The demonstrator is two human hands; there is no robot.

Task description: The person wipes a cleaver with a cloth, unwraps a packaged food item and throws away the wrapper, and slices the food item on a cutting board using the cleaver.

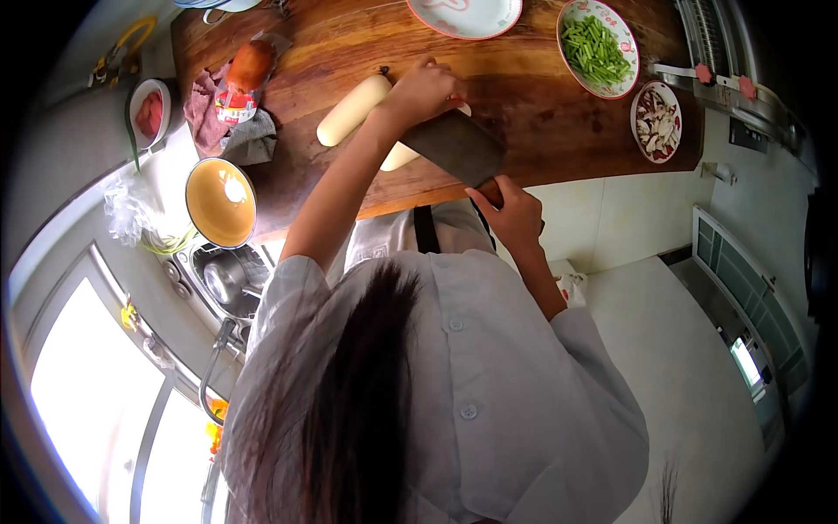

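My right hand is wrapped round the handle of a cleaver, its wide dark blade reaching left over the table edge. Under that blade and my left hand lies a pale peeled root vegetable, partly hidden; its far end shows just past my fingers. The left fingers are bent down on it. A second pale root vegetable lies beside my left wrist, with a small dark bit at its far end. Whether the blade touches the root, I cannot tell.
The wooden table bears a plate, a bowl of cut green vegetables, a bowl of sliced pieces, a packaged red-brown item and cloths. A yellow-lined bowl stands near the sink.
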